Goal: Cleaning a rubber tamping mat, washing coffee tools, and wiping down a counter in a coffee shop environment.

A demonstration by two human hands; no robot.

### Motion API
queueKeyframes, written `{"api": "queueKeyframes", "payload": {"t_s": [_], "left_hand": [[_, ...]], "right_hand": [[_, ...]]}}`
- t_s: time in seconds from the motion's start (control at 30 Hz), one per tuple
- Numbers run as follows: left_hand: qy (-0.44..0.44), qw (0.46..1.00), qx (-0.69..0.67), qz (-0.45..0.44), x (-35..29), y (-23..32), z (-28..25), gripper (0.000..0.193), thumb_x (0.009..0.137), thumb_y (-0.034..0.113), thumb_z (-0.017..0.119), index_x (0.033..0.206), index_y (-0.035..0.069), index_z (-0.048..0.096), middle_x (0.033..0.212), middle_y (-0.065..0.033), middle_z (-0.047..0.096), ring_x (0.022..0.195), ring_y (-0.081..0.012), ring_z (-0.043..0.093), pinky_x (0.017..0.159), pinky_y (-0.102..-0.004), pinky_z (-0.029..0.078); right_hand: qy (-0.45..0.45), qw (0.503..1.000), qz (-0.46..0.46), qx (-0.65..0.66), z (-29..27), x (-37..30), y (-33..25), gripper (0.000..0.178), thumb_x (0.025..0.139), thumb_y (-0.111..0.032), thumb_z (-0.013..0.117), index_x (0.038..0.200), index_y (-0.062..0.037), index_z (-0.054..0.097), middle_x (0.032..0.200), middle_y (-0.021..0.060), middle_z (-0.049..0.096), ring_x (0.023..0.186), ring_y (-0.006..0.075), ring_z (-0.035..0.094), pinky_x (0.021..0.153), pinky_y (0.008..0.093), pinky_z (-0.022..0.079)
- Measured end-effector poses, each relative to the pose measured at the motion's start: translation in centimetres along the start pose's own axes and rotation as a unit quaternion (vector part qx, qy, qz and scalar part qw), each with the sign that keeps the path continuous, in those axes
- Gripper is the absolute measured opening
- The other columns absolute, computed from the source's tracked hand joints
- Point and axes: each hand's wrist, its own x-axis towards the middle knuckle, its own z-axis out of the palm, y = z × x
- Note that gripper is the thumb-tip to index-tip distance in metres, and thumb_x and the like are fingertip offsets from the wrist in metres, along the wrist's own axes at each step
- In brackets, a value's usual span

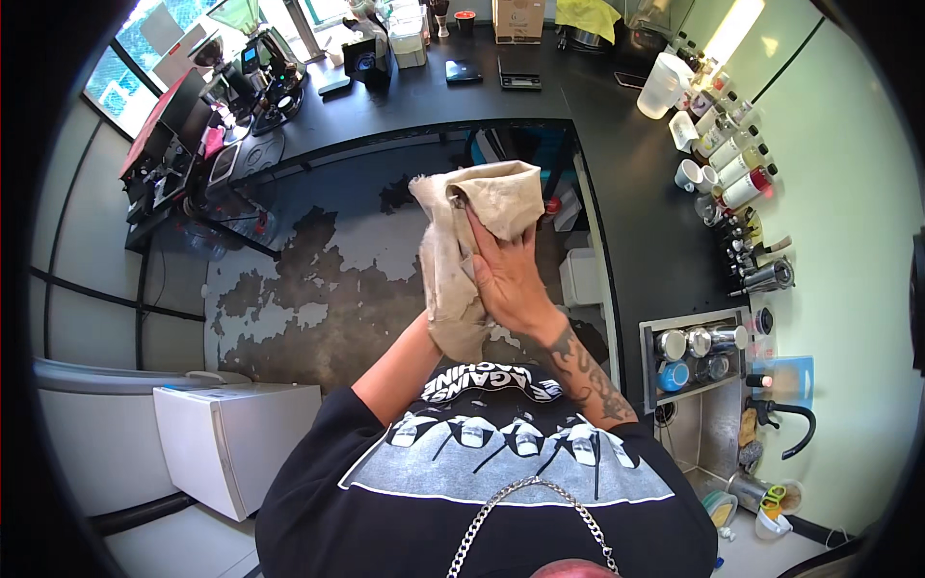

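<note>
A beige cloth (501, 196), worn and frayed along one edge, is bunched up in the air in front of my chest. My right hand (511, 281) presses into it from the right, its fingers reaching under a fold and gripping the fabric, the thumb lying along the cloth. From the left, my left forearm (397, 368) comes up beneath the hanging part of the cloth, which covers my left hand and its fingers. Whether anything is wrapped inside the folds cannot be seen.
A black counter (626, 207) runs along the back and right, with a small scale (519, 74), several bottles (742, 159) and a plastic pitcher (665, 85). A coffee grinder (217, 67) stands far left. Cups sit in a rack (694, 393) beside the black tap (800, 419).
</note>
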Motion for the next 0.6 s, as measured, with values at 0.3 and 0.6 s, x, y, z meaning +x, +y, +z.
{"api": "queueKeyframes", "payload": {"t_s": [0.3,0.6], "left_hand": [[0.062,0.995,0.015,-0.076,1.4,-3.5,2.4,0.073,0.112,0.062,0.038,0.161,0.008,0.039,0.155,-0.0082,0.051,0.141,-0.0222,0.051,0.118,-0.0380,0.043],[0.221,0.934,0.267,0.080,2.3,-1.1,3.3,0.073,0.112,0.064,0.034,0.156,0.007,0.044,0.145,-0.0103,0.060,0.132,-0.0274,0.058,0.115,-0.0398,0.045]], "right_hand": [[-0.014,0.997,0.020,0.076,-1.8,-1.9,5.0,0.054,0.103,-0.015,0.046,0.153,0.0061,0.048,0.158,0.0283,0.043,0.151,0.0455,0.036,0.129,0.0615,0.010],[-0.062,0.997,-0.050,0.018,1.7,3.0,5.8,0.049,0.104,-0.015,0.047,0.148,0.0047,0.055,0.159,0.0246,0.048,0.155,0.0387,0.036,0.126,0.0701,0.000]]}}
